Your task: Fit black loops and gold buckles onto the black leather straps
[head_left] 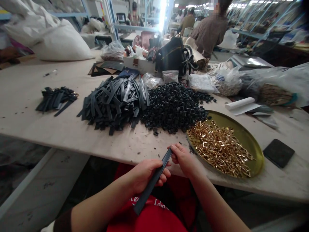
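A dark strap [147, 192] slants across my lap at the table's front edge. Around its middle my left hand [150, 173] is closed, thumb on top. The fingertips of my right hand [180, 157] pinch the strap's upper end; whether a small part sits between them is hidden. Beyond my hands lie a heap of dark straps [113, 101] and a heap of small black loops [172, 108]. Gold-coloured buckles [220, 148] fill much of a round brass-coloured tray [256, 154], to the right of my right hand.
A small bundle of straps [56, 99] with gold bits lies at the left. Behind the heaps stand a black bag [170, 58] and plastic packets [201, 83]. A dark square pad [278, 152] rests right of the tray. A white sack [62, 42] sits back left; people work beyond.
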### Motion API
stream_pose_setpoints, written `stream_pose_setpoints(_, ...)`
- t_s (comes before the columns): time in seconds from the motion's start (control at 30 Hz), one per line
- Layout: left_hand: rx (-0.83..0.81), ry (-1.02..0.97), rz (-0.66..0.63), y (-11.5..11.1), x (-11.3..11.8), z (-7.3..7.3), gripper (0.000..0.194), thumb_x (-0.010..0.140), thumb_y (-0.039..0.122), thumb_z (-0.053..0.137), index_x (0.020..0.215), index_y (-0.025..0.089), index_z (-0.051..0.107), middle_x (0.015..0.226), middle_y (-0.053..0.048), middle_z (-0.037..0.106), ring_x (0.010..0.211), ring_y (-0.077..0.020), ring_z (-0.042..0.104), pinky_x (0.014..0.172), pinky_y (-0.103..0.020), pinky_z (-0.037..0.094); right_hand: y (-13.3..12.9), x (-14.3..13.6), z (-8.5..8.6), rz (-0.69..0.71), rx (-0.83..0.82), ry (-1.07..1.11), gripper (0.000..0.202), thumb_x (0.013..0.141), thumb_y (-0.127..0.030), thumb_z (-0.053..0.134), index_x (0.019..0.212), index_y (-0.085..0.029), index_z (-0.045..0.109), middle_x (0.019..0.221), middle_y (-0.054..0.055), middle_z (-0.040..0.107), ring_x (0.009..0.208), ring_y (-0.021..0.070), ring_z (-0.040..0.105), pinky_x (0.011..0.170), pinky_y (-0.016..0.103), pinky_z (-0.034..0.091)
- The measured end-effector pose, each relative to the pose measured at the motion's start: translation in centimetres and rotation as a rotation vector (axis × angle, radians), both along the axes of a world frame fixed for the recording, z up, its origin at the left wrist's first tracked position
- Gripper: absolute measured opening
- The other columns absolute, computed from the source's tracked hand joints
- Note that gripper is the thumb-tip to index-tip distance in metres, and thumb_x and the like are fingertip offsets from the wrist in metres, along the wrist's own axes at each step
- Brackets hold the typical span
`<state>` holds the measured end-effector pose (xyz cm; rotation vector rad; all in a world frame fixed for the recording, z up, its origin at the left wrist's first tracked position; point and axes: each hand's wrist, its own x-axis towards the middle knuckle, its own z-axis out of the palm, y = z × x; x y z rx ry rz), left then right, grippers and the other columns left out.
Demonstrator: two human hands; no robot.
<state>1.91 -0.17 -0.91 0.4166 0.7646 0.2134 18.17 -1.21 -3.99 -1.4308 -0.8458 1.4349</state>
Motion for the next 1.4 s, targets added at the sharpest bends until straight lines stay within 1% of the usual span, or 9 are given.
stream_pose_setpoints(0.13, 0.122, 0.097, 0.066, 1.9, -0.4, -0.5, 0.022, 0.082, 0.023, 0.044, 0.099, 0.011, 0.052, 0.057, 0.003, 0.051, 0.039, -0.0038, 0.041, 0.039, -0.015, 0.033, 2.1, 0.0, -0.3, 0.072, 0.101, -0.299, 0.032, 0.082, -0.047, 0.04, 0.083, -0.018, 0.054, 0.053, -0.005, 0.046, 0.046, 0.0108, 0.042, 0.045, 0.023, 0.032)
stream_pose_setpoints(0.3, 0.259, 0.218, 0.179, 4.0, -1.5, -1.2, 0.013, 0.081, 0.022, 0.043, 0.091, 0.014, 0.048, 0.055, 0.003, 0.053, 0.037, -0.0046, 0.041, 0.037, -0.015, 0.031, 6.6, -0.7, -0.7, 0.151, 0.348, -0.966, 0.019, 0.085, -0.03, 0.043, 0.091, -0.019, 0.057, 0.087, 0.006, 0.058, 0.078, 0.0172, 0.055, 0.068, 0.028, 0.04)
stream_pose_setpoints(0.47, 0.245, 0.219, 0.222, 4.3, -2.6, -1.7, 0.022, 0.072, 0.012, 0.041, 0.094, 0.015, 0.046, 0.064, -0.001, 0.06, 0.041, -0.0067, 0.047, 0.04, -0.017, 0.036, 8.9, -2.6, -0.8, 0.363, 0.294, -1.338, 0.011, 0.081, -0.022, 0.05, 0.085, -0.018, 0.059, 0.086, 0.008, 0.058, 0.075, 0.0187, 0.056, 0.064, 0.028, 0.038)
stream_pose_setpoints(0.57, 0.248, 0.21, 0.213, 4.1, -3.3, -1.5, 0.027, 0.07, 0.012, 0.043, 0.097, 0.013, 0.048, 0.072, -0.004, 0.063, 0.045, -0.0073, 0.051, 0.042, -0.017, 0.038, 8.3, -2.4, -0.9, 0.279, 0.333, -1.174, 0.012, 0.078, -0.02, 0.05, 0.085, -0.017, 0.06, 0.084, 0.007, 0.058, 0.076, 0.0186, 0.054, 0.067, 0.029, 0.038)
stream_pose_setpoints(0.73, 0.268, 0.165, 0.158, 3.5, -3.6, -0.7, 0.03, 0.072, 0.015, 0.044, 0.101, 0.012, 0.05, 0.076, -0.006, 0.064, 0.05, -0.008, 0.053, 0.045, -0.018, 0.04, 5.5, -1.6, -0.5, 0.047, 0.145, -0.291, 0.03, 0.076, -0.036, 0.054, 0.101, -0.02, 0.059, 0.07, 0.0, 0.058, 0.06, 0.0125, 0.049, 0.056, 0.025, 0.039)
stream_pose_setpoints(0.93, 0.506, 0.232, 0.058, 2.5, -3.1, -0.4, 0.02, 0.08, 0.023, 0.039, 0.093, 0.014, 0.051, 0.053, 0.005, 0.049, 0.038, -0.0052, 0.038, 0.04, -0.017, 0.029, 2.9, -3.5, 0.4, -0.296, -0.115, 0.434, 0.031, 0.051, -0.033, 0.078, 0.073, -0.02, 0.061, 0.068, -0.002, 0.063, 0.058, 0.0083, 0.054, 0.052, 0.019, 0.042)
stream_pose_setpoints(1.03, 0.832, 0.384, 0.04, 2.0, -3.0, -0.4, 0.028, 0.085, 0.037, 0.035, 0.082, 0.015, 0.052, 0.045, 0.008, 0.039, 0.037, -0.0067, 0.033, 0.04, -0.019, 0.024, 2.1, -4.5, 0.9, -0.344, -0.129, 0.569, 0.031, 0.048, -0.03, 0.08, 0.068, -0.019, 0.059, 0.065, -0.003, 0.062, 0.058, 0.0084, 0.056, 0.05, 0.018, 0.044)
stream_pose_setpoints(1.17, 1.148, 0.608, 0.012, 1.0, -2.9, -0.1, 0.029, 0.086, 0.036, 0.036, 0.079, 0.016, 0.057, 0.054, 0.003, 0.047, 0.048, -0.0103, 0.042, 0.048, -0.021, 0.027, 1.0, -4.8, 1.4, -0.344, -0.109, 0.581, 0.029, 0.05, -0.029, 0.08, 0.069, -0.02, 0.059, 0.061, -0.005, 0.059, 0.055, 0.0071, 0.053, 0.048, 0.017, 0.042)
stream_pose_setpoints(1.4, 1.304, 0.698, -0.139, -0.6, -3.1, 1.0, 0.029, 0.087, 0.033, 0.033, 0.078, 0.019, 0.057, 0.063, 0.0, 0.056, 0.059, -0.0147, 0.05, 0.053, -0.023, 0.028, -0.9, -3.7, 1.5, -0.22, 0.029, 0.338, 0.031, 0.058, -0.033, 0.074, 0.085, -0.021, 0.064, 0.075, -0.002, 0.061, 0.061, 0.0087, 0.053, 0.063, 0.024, 0.044)
